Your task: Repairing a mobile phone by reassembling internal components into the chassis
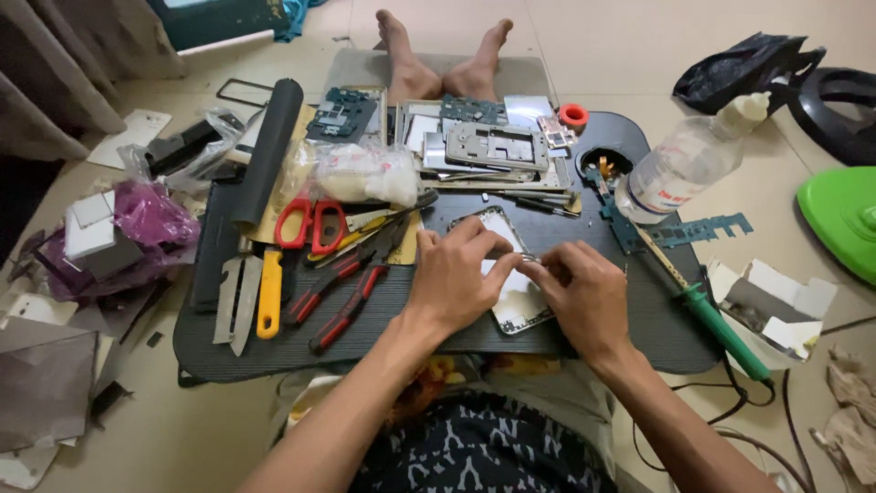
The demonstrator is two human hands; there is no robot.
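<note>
Your scissors [310, 224] have red handles, the pliers [342, 288] red-and-black grips, and the knife [267, 292] a yellow one. The tray [639, 310] is black, the iron [721, 330] green.

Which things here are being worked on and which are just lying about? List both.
In hand:
- left hand and right hand, both on the phone frame
- small metal tool at the fingertips

Lying about:
- scissors
- pliers
- yellow-handled knife
- clear bottle
- green-handled soldering iron
- circuit boards
- black tray table
</note>
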